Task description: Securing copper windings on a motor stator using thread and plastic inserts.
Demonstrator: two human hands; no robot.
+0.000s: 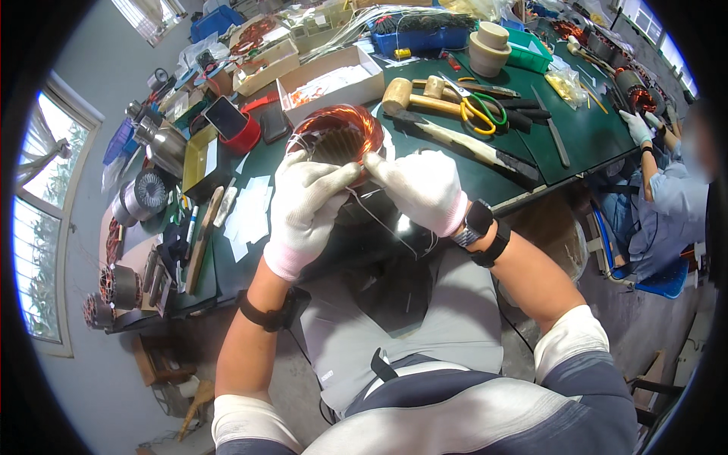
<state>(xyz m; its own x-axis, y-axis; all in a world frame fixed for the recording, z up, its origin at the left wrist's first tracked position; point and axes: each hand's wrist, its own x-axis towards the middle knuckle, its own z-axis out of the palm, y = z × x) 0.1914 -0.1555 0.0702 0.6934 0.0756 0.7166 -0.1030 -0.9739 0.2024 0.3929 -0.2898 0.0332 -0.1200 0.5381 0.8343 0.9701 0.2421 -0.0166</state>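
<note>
A motor stator [337,144] with a ring of copper windings [350,115] stands at the near edge of the green table, in front of me. Both hands wear white knit gloves. My left hand [309,199] is closed at the near side of the stator, its fingertips pinching a thin white cord [384,222]. Down from there the cord hangs in a loose curve. My right hand [423,186] is curled, thumb and finger pressed against the right side of the windings. What lies between those fingertips is hidden. The stator's lower part is mostly behind my hands.
Right of the stator lie a wooden mallet [398,97], scissors [479,114] and a long blade-like tool [470,144]. Behind stands a white box [330,82] with paper slips. Paper sheets [249,216] and wire spools [144,196] are on the left. A co-worker [667,189] sits at far right.
</note>
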